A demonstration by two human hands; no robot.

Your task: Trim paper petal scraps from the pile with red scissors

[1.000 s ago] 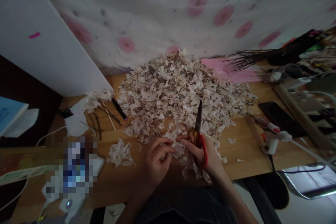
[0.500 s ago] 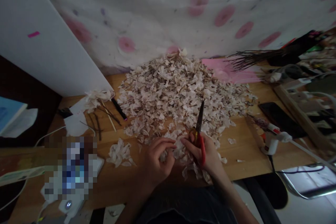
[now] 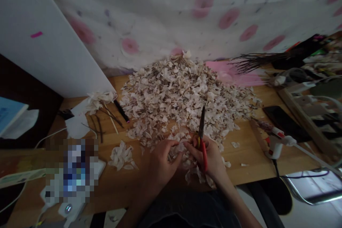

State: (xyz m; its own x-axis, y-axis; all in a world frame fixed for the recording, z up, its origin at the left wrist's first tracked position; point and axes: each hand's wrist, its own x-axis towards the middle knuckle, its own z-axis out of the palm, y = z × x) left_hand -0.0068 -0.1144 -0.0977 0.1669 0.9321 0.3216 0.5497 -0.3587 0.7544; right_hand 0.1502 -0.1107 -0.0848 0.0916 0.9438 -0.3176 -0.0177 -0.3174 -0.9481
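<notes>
Right at the near edge of the bench (image 3: pixel 240 169), a pale papery scrap (image 3: pixel 179 147) pinched tight in the left hand (image 3: pixel 160 164), just beside the right hand (image 3: pixel 211 160) closed round red-handled scissors (image 3: pixel 202 124), blades upright toward the flake pile (image 3: pixel 173 92)

A white cloth printed with pink and purple spots (image 3: pixel 160 14) hangs behind the wooden desk (image 3: pixel 240 164), with a white panel (image 3: pixel 53 42) standing at its left (the light is rather dim) and pale floor (image 3: pixel 317 185) below.
</notes>
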